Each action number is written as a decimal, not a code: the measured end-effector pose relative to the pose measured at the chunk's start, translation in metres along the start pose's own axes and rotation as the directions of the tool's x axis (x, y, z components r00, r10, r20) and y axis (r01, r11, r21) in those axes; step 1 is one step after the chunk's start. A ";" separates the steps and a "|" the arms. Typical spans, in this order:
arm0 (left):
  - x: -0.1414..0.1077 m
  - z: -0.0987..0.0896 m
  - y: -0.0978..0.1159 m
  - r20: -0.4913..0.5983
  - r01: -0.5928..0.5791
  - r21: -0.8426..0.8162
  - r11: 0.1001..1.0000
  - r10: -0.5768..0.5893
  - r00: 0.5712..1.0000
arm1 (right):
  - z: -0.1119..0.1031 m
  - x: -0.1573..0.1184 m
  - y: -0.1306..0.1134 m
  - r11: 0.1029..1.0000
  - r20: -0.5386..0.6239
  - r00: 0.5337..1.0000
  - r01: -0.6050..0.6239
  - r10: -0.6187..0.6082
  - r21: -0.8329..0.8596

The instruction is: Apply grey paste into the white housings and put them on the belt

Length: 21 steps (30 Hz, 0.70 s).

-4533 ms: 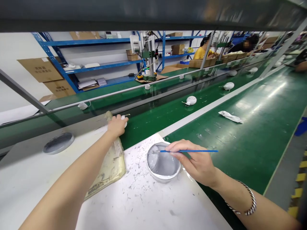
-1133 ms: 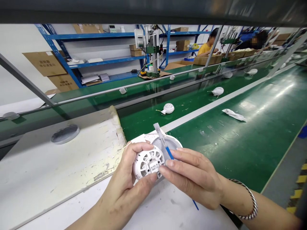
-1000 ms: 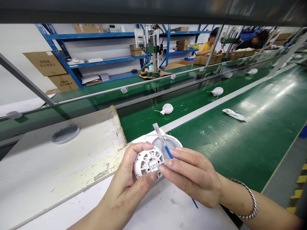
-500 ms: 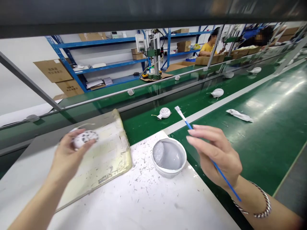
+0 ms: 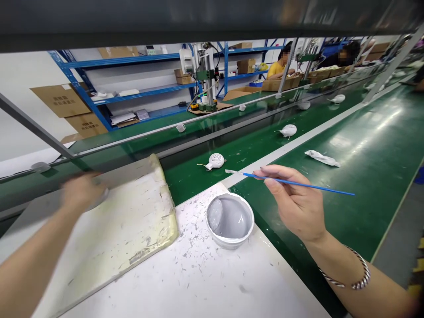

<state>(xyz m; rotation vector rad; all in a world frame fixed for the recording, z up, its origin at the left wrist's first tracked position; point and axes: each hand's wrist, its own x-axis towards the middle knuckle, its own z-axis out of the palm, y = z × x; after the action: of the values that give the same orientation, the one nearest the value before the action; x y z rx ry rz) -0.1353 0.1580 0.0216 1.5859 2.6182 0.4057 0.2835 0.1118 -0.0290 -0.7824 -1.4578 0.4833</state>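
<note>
My right hand (image 5: pixel 294 198) pinches a thin blue-handled brush (image 5: pixel 298 181), its pale bristle tip pointing left just above and beyond the far rim of a white bowl (image 5: pixel 230 242) of glossy grey paste. The bowl stands on a white, paint-flecked work board (image 5: pixel 205 274). My left hand (image 5: pixel 82 192) is motion-blurred at the far left, above a stained cream pad (image 5: pixel 132 225) and next to a round grey dish, which it mostly hides. Whether that hand holds the white vented housing seen earlier, I cannot tell.
A green conveyor belt (image 5: pixel 357 194) runs past the board, carrying white vented housings (image 5: pixel 216 160) and a crumpled white bag (image 5: pixel 321 158). Blue shelving with cartons and a bench press stands beyond. Co-workers sit at the far end. A dark overhead beam crosses the top.
My left hand has moved left and down toward the grey dish, and the housing no longer shows in it. My right hand has turned the brush from steeply tilted to nearly level.
</note>
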 end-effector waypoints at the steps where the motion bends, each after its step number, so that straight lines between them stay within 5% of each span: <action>1: 0.006 0.016 0.027 0.018 -0.049 0.000 0.999 0.049 0.999 | 0.000 0.000 -0.001 1.000 0.005 1.000 -0.024 0.023 0.021; 6: 0.010 0.093 0.179 0.121 -0.391 -0.066 0.918 0.396 0.910 | 0.001 0.002 -0.001 0.989 0.050 0.993 -0.109 0.104 0.100; 10: 0.005 0.127 0.240 0.236 -0.429 -0.054 0.902 0.429 0.872 | 0.002 0.003 0.002 0.990 0.073 0.991 -0.122 0.117 0.068; 15: 0.009 0.136 0.231 0.306 -0.389 -0.147 0.910 0.416 0.856 | 0.002 -0.002 0.001 0.993 0.158 0.983 -0.107 0.099 0.045; 18: 0.012 0.125 0.203 0.280 -0.286 -0.331 0.899 0.383 0.880 | 0.003 -0.005 -0.002 0.993 0.197 0.976 -0.107 0.097 0.043; 21: 0.012 0.105 0.169 0.197 -0.142 -0.602 0.785 0.319 0.927 | 0.005 -0.006 -0.005 0.999 0.238 0.970 -0.040 0.043 -0.018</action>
<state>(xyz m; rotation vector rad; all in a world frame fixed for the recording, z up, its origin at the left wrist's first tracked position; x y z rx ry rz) 0.0237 0.2624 -0.0361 1.5885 1.8268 0.8231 0.2775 0.1051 -0.0300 -0.7870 -1.6702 0.6167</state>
